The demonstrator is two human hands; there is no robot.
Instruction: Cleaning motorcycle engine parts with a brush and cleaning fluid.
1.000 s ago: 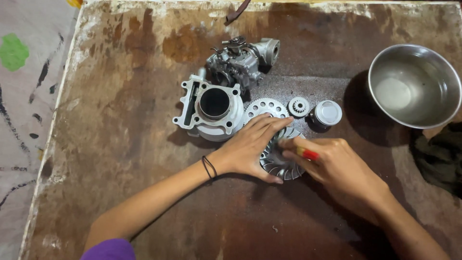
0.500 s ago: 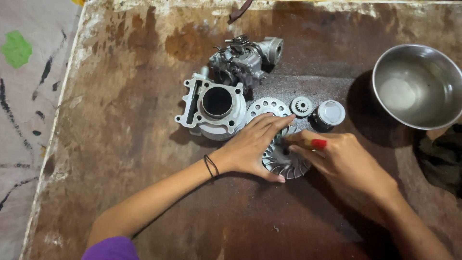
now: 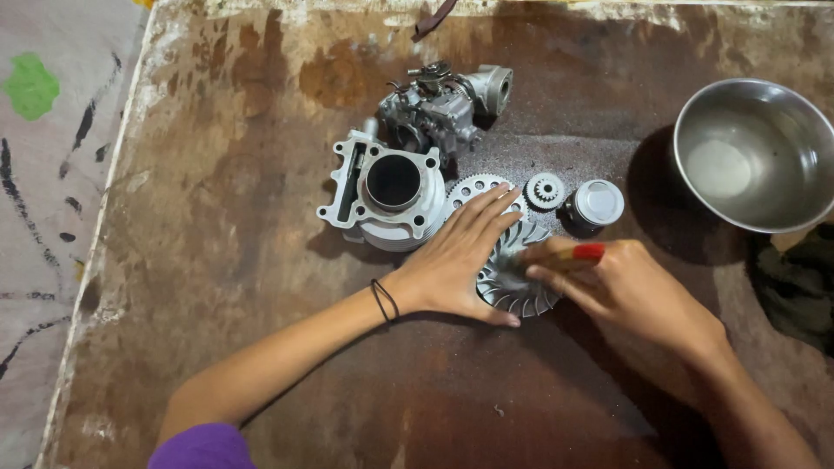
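Note:
My left hand [image 3: 460, 256] lies flat on a round finned metal disc [image 3: 519, 282] and holds it down on the brown table [image 3: 226, 208]. My right hand [image 3: 630, 291] grips a small tool with a red end [image 3: 580, 254], its tip against the disc's fins. Just behind the disc lie a toothed sprocket plate [image 3: 473, 188], a small gear [image 3: 545, 190] and a short piston [image 3: 596, 204]. A grey engine cylinder block [image 3: 386, 191] stands to the left of them, with a carburettor [image 3: 439, 106] behind it.
A steel bowl [image 3: 754, 152] sits at the right side of the table, with a dark cloth [image 3: 797, 282] in front of it. The table's left edge borders a pale paint-stained floor [image 3: 43, 174]. A dark strap [image 3: 432, 17] lies at the far edge.
My right hand has drawn the red-ended tool slightly across the disc. The left hand stays pressed on it. The view has shifted a little.

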